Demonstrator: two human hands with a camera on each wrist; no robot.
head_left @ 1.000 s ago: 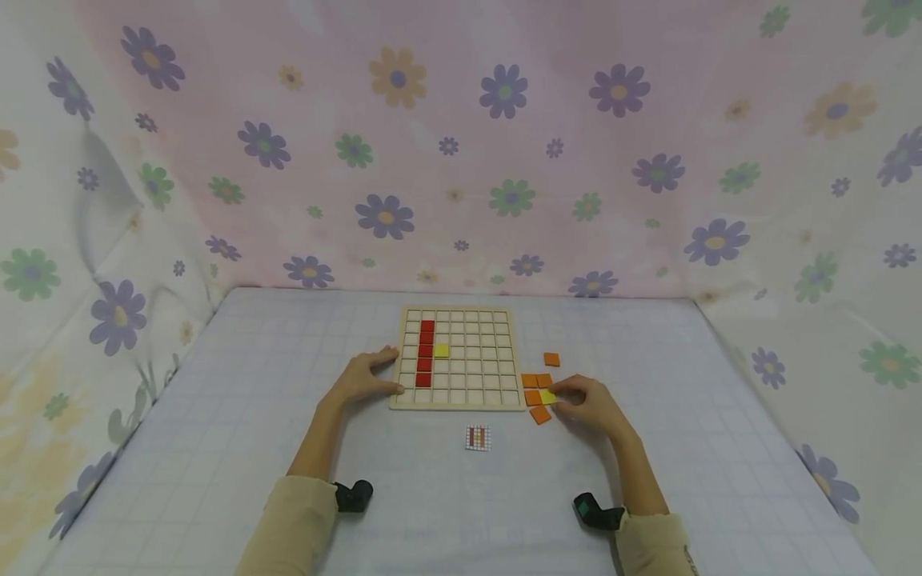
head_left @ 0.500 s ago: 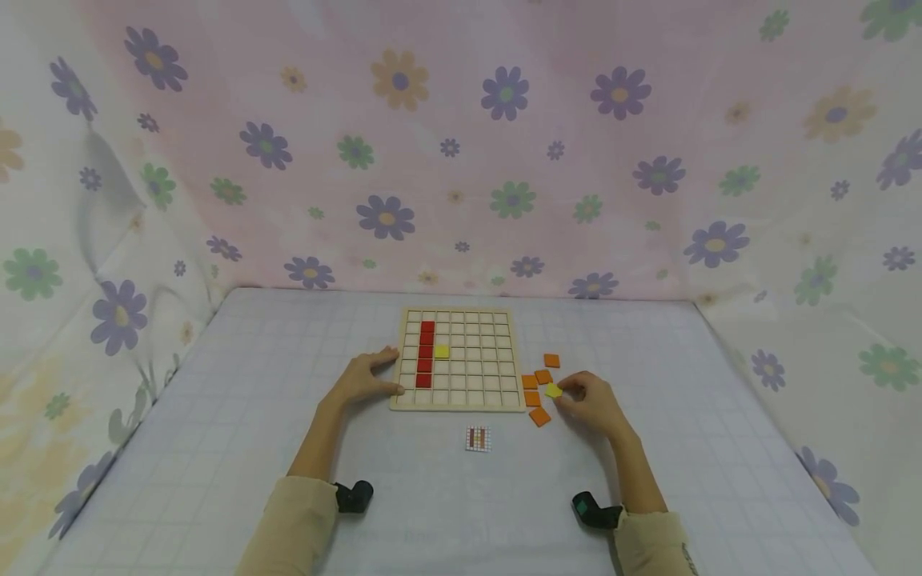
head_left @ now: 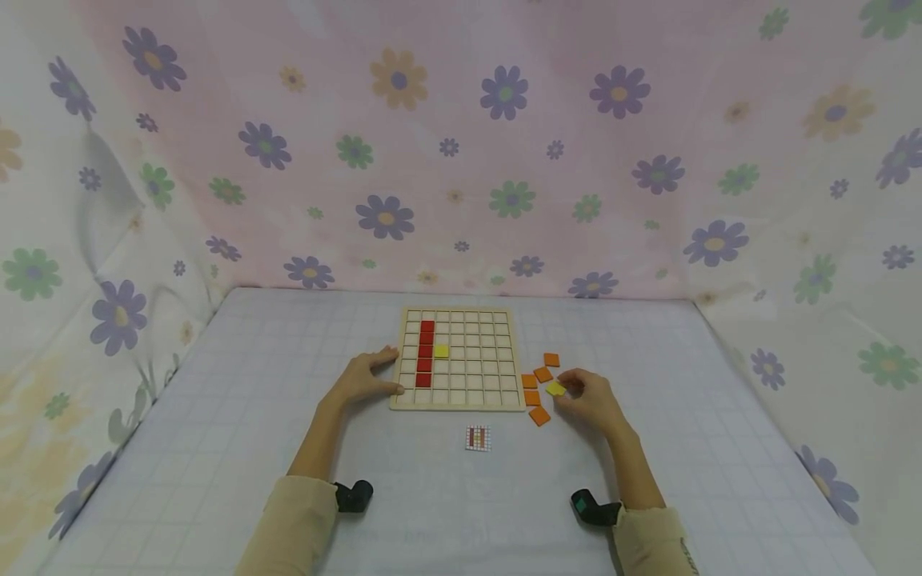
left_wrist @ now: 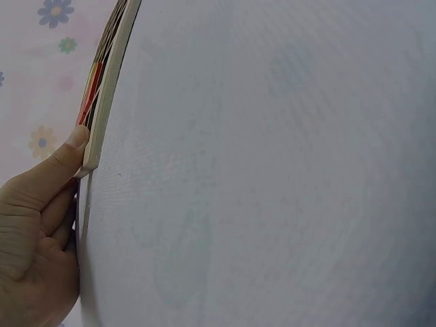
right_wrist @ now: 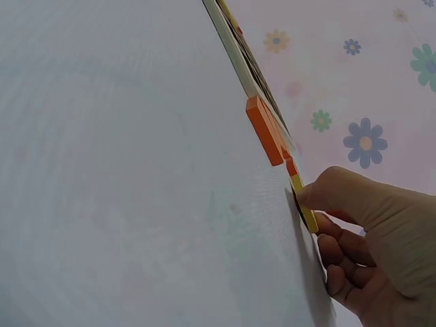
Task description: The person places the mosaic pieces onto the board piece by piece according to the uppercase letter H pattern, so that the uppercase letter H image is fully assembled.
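Note:
A pale wooden grid board (head_left: 475,392) lies on the table with a column of several red square tiles (head_left: 425,352) in its left part. One yellow tile (head_left: 442,351) sits right beside that column. My left hand (head_left: 362,378) rests against the board's left edge, thumb and index finger spread apart; in the left wrist view the thumb (left_wrist: 68,151) touches the rim near a corner. Right of the board, my right hand (head_left: 592,400) pinches another yellow tile (right_wrist: 304,204) between thumb and fingers. Several orange tiles (head_left: 531,398) lie between that hand and the board.
A small printed pattern card (head_left: 479,438) with a coloured grid lies in front of the board. Dark camera mounts (head_left: 596,508) project inward at both wrists. A flowered cloth wall (head_left: 461,176) rises behind the white table (head_left: 274,336).
My right hand has lifted the yellow tile from among the orange ones and drawn it slightly back and right. One orange tile has shifted and turned. The left hand stays at the board.

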